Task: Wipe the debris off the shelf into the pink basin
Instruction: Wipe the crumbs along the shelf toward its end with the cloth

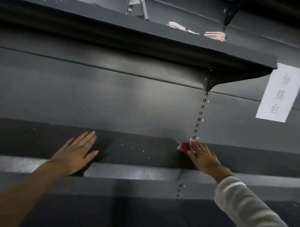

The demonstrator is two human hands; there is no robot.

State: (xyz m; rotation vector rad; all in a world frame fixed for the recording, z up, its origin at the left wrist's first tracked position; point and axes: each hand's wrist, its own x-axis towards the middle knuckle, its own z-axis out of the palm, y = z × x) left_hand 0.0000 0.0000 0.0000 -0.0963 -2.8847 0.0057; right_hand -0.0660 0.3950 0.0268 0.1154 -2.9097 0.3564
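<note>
Right hand (201,156) is flat on the shelf (31,141), fingers extended toward the far back panel, pressing down a small pink-red cloth (182,147). Not a clenched grip: the palm pins the cloth and only its left edge shows past the fingers. It sits at the far edge of the shelf, right where the board meets the back panel, near the slotted upright (200,115). Likely reason: start a stroke from the back corner so nothing is left behind it.

Left hand (78,152) is released, open and palm-down on the same shelf, holding nothing, well apart to the left. Judging by the pose, it's bracing or acting as a stop for whatever gets pushed that way.

Debris (138,150): pale specks scattered on the shelf between the two hands, a few more further left. None is gathered into a pile.

Shelf long axis runs left-right across the view; front lip is the near side. A sweep would go along that axis or pull toward the near lip.

Pink basin: not visible. Can't tell where it sits, so the drop-off point is unknown. My read: wiping has barely begun on this section.

Upper shelf (172,36) carries unrelated items; a paper sign (280,93) hangs at right.
</note>
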